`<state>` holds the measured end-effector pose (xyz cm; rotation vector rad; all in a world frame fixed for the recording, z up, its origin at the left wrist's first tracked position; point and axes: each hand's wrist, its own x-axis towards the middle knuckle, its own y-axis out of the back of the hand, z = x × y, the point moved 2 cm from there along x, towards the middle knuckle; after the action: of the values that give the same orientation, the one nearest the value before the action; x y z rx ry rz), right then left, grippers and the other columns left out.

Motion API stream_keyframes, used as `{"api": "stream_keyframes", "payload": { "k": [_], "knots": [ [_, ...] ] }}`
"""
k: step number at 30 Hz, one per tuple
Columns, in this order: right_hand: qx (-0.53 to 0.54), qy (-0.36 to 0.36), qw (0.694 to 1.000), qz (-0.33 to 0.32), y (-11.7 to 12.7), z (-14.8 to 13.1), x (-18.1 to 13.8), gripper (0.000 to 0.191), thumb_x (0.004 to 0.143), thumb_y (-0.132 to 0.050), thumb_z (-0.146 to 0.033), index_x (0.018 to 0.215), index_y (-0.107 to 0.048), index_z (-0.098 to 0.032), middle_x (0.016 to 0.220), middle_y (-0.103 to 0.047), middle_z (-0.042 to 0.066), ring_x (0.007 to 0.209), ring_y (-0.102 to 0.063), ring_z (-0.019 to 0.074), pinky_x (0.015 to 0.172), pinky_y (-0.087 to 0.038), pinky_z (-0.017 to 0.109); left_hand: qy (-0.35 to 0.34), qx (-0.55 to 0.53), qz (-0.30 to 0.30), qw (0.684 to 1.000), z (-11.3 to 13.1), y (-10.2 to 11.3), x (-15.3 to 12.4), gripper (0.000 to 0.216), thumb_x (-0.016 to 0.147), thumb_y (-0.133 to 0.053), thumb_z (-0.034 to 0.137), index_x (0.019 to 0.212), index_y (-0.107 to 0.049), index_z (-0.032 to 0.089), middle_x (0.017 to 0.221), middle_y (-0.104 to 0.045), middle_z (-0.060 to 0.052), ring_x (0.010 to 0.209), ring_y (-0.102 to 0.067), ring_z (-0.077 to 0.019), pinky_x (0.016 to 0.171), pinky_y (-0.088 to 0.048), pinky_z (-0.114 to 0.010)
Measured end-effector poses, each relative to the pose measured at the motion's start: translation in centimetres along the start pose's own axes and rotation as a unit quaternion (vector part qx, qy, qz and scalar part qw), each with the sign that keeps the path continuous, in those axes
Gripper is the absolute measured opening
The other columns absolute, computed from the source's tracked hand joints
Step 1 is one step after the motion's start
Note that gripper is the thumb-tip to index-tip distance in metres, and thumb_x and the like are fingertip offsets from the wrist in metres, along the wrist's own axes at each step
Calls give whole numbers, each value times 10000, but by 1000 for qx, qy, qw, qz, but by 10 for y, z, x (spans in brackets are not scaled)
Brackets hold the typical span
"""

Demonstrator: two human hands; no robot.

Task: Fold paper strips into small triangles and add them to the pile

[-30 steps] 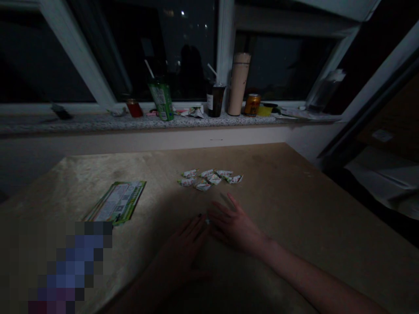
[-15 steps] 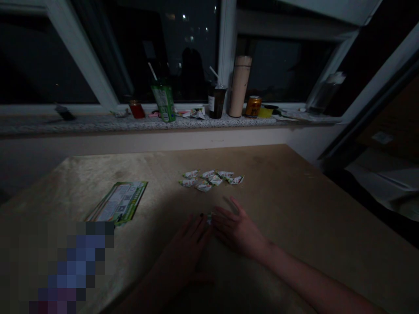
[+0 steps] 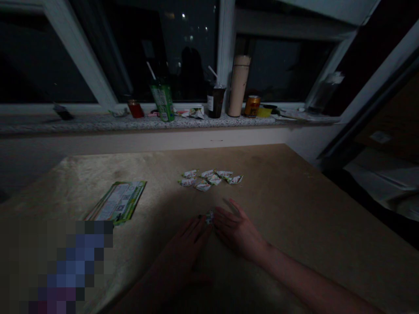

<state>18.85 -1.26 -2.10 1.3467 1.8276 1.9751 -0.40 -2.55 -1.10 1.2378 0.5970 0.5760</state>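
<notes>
My left hand [image 3: 191, 237] lies flat on the table with its fingers stretched forward, and one fingernail looks dark. My right hand [image 3: 237, 229] faces it, fingers out and thumb raised. Between the fingertips of both hands is a small wrapped piece [image 3: 209, 217], green and white, partly covered; whether both hands touch it I cannot tell. Several similar twisted wrapped pieces, like candies [image 3: 214, 179], lie in a loose cluster just beyond my hands.
Flat green-and-white printed packaging [image 3: 119, 201] lies at the left of the table [image 3: 284, 192]. On the windowsill [image 3: 108, 124] stand a green cup [image 3: 163, 102], a dark cup [image 3: 215, 102], a pink flask [image 3: 239, 87], an orange can [image 3: 252, 107] and a red jar [image 3: 135, 109].
A little more of the small wrapped piece shows between my fingertips, as the hands have parted slightly. The cluster beyond is unmoved.
</notes>
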Motion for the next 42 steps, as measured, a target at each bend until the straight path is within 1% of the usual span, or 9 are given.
{"api": "stream_keyframes", "payload": {
  "k": [6, 10, 13, 19, 26, 32, 35, 40, 42],
  "knots": [
    [31, -11, 999, -5, 1, 1, 1, 279, 911, -479, -188, 1153, -605, -246, 1102, -688, 27, 1120, -580, 190, 1149, -110, 530, 8, 18, -23, 1000, 5, 5, 0, 986, 677, -679, 590, 1441, -266, 123, 1493, -247, -168, 1361, -250, -321, 1096, -254, -467],
    [37, -19, 999, -13, 4, -2, 3, 281, 905, -482, -174, 1150, -602, -239, 1098, -688, 27, 1102, -585, 179, 1155, -101, 516, -3, -2, -10, 1000, 8, 7, 0, 912, 730, -651, 545, 1436, -266, 117, 1490, -252, -170, 1361, -262, -287, 1099, -265, -417],
    [39, -21, 999, -15, 4, -3, 4, 264, 912, -470, -183, 1133, -610, -222, 1097, -686, 33, 1099, -583, 167, 1163, -107, 494, -18, -20, -19, 999, 8, 6, 0, 930, 719, -668, 512, 1438, -243, 102, 1494, -239, -176, 1364, -257, -273, 1098, -269, -397],
    [27, -2, 1000, -6, -2, -1, 4, 247, 921, -463, -200, 1109, -624, -202, 1082, -690, 45, 1106, -580, 170, 1168, -95, 487, 12, -12, -29, 999, 14, 8, 6, 912, 691, -671, 525, 1404, -311, 85, 1466, -290, -213, 1338, -309, -312, 1072, -307, -434],
    [56, -37, 997, -27, 1, 3, 3, 325, 923, -477, -278, 1226, -558, -192, 1202, -636, 55, 1284, -425, 218, 1152, -87, 527, 17, -20, -19, 999, 14, 6, 3, 961, 679, -687, 555, 1420, -288, 90, 1483, -265, -190, 1351, -281, -306, 1093, -284, -421],
    [89, -39, 994, -43, 1, 5, 8, 309, 919, -481, -285, 1208, -567, -215, 1186, -644, 49, 1216, -498, 202, 1146, -15, 536, 21, -11, -46, 999, 19, 11, 6, 969, 671, -709, 527, 1404, -313, 31, 1473, -267, -219, 1348, -283, -321, 1098, -267, -430],
    [92, -34, 994, -44, 0, 7, 10, 288, 909, -494, -262, 1181, -586, -230, 1168, -654, 39, 1185, -524, 196, 1145, -10, 532, 5, -27, -32, 999, 12, 11, 5, 959, 678, -700, 547, 1407, -315, 56, 1476, -272, -204, 1349, -284, -314, 1097, -266, -429],
    [79, -37, 995, -40, -1, 10, 8, 285, 920, -477, -266, 1180, -590, -237, 1174, -653, 37, 1231, -483, 204, 1139, -15, 540, -59, -39, 4, 997, -12, 5, 0, 900, 757, -652, 523, 1462, -187, 211, 1498, -285, -90, 1353, -292, -249, 1103, -252, -401],
    [75, -37, 996, -40, -2, 10, 7, 287, 923, -474, -270, 1186, -586, -244, 1178, -652, 28, 1247, -466, 203, 1139, -11, 541, -66, -21, 8, 998, -17, 2, 0, 900, 751, -660, 519, 1459, -201, 206, 1485, -314, -96, 1347, -303, -261, 1102, -244, -414]
  ]
}}
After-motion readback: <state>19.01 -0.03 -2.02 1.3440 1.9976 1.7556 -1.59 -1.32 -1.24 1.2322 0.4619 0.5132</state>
